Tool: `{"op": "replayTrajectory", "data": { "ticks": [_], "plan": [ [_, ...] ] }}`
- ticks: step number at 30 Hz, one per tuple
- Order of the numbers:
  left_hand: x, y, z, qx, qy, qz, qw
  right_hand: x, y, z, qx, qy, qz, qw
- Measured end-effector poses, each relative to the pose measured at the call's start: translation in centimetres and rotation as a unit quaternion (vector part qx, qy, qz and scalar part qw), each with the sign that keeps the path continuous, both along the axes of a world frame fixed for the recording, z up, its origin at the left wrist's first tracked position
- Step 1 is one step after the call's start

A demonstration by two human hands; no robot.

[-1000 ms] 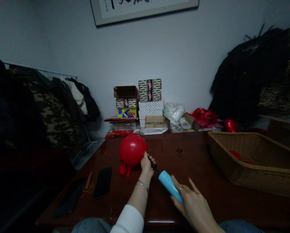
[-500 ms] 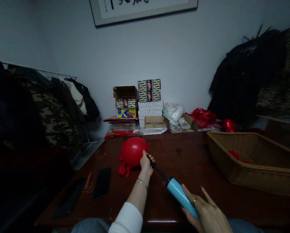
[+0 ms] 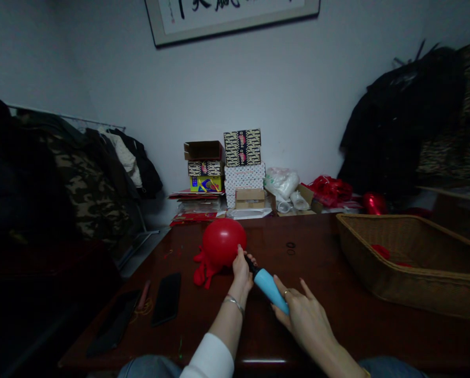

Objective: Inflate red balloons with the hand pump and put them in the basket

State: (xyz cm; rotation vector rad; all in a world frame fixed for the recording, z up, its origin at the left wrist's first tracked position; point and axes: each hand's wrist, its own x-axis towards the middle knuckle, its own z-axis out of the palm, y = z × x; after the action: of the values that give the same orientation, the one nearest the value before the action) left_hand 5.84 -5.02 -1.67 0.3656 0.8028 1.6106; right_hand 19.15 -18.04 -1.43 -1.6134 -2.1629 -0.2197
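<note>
A partly filled red balloon [image 3: 224,242] is above the dark table, at the end of a hand pump. My left hand [image 3: 242,269] is closed where the balloon's neck meets the pump's black nozzle; its fingers hide the joint. The pump has a light blue barrel [image 3: 271,290], and its black shaft is almost fully inside. Around the near end of the barrel my right hand [image 3: 303,315] is wrapped, with some fingers lifted. Several limp red balloons [image 3: 202,269] lie on the table just left of the filled one.
On the table's left lie a black phone [image 3: 167,298], a dark flat object [image 3: 114,321] and yellowish bands [image 3: 142,307]. Two black rings [image 3: 290,248] lie toward the back. A wicker basket [image 3: 408,283] holding red pieces stands right. Stacked boxes [image 3: 243,181] line the back.
My right hand has pushed the blue barrel forward and left, over the black shaft. The balloon looks slightly larger and has shifted a little right, along with my left hand.
</note>
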Motion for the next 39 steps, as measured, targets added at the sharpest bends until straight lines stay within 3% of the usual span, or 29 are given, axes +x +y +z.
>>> {"op": "replayTrajectory", "data": {
  "ticks": [8, 20, 29, 39],
  "plan": [
    [-0.5, 0.3, -0.6, -0.005, 0.025, 0.001, 1.0, -0.2, -0.8, -1.3, 0.006, 0.021, 0.012, 1.0],
    [-2.0, 1.0, 0.8, -0.016, 0.021, 0.003, 1.0, 4.7, -4.5, -3.4, 0.078, 0.033, 0.082, 0.993],
    [-1.2, 0.5, 0.1, -0.012, 0.006, -0.005, 1.0, 3.8, -3.5, -2.8, 0.03, 0.037, 0.049, 0.998],
    [0.8, -1.1, -0.3, -0.02, 0.007, -0.017, 1.0, 0.6, -0.6, -0.3, -0.011, 0.018, 0.002, 1.0]
  ]
}}
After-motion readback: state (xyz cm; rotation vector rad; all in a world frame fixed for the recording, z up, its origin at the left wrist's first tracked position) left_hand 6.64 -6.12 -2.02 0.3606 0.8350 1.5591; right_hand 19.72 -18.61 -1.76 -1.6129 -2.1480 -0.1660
